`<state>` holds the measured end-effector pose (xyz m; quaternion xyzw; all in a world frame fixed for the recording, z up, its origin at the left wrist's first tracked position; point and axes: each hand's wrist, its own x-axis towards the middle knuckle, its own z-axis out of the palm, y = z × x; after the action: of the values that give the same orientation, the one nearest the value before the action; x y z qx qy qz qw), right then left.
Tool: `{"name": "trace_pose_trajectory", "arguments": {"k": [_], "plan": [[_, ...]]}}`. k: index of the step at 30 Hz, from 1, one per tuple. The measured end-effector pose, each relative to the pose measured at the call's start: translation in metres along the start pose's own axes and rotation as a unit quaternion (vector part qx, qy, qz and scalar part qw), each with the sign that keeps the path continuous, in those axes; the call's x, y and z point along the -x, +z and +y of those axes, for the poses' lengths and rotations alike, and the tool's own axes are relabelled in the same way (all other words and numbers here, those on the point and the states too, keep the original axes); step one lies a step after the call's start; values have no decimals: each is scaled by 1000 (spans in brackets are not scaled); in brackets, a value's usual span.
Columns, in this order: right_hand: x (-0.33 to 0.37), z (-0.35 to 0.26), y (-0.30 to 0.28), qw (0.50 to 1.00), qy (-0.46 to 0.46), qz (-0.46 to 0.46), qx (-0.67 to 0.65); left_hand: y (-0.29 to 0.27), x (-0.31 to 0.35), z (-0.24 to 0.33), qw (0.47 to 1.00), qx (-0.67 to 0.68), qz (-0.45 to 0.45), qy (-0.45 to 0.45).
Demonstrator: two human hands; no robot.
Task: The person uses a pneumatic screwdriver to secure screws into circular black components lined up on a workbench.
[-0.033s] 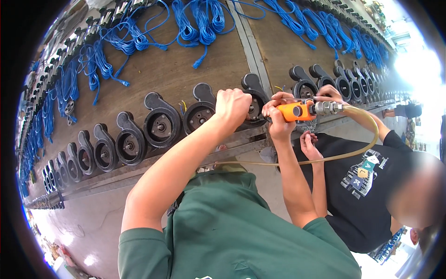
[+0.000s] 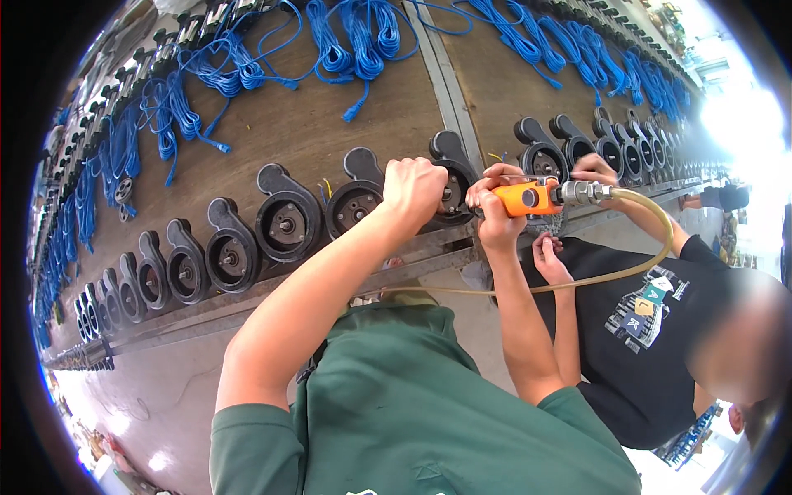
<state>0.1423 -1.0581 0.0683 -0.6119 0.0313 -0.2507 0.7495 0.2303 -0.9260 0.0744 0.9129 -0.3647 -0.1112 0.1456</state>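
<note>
My right hand [image 2: 493, 216] is closed around the body of an orange air tool [image 2: 521, 199]. A metal hose fitting and a clear yellowish hose [image 2: 656, 216] trail from its right end. The tool's working end points left at a round black housing [image 2: 452, 191] with a metal shaft in its centre; where the tip touches is hidden. My left hand [image 2: 412, 191] makes a fist over the left side of this housing. Its fingertips are turned down out of sight, so what they grip cannot be made out.
More black housings [image 2: 289, 223] stand in a row along the bench edge [image 2: 412, 252]. Coiled blue cables [image 2: 363, 41] lie across the brown benchtop [image 2: 272, 120]. At the right, a co-worker in a black shirt [image 2: 610, 330] has both hands close to my tool.
The co-worker's far hand has shifted slightly to the right, off the tool's fitting. My own hands and the air tool stay in place.
</note>
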Motion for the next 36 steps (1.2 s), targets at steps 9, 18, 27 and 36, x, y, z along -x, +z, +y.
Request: {"name": "trace_pose_trajectory", "arguments": {"k": [9,18,27,36], "plan": [[0,5,-11,1000,0,-14,3,-7,52,14,960,204,180,-58],[-10,-2,-4,998,-29,3,49,71,50,64,699,579,141,-395],[-27,17,32,992,-9,10,-122,90,27,78,741,445,273,-422],[-26,26,33,995,6,-43,-89,89,31,75,745,447,279,-409]]}}
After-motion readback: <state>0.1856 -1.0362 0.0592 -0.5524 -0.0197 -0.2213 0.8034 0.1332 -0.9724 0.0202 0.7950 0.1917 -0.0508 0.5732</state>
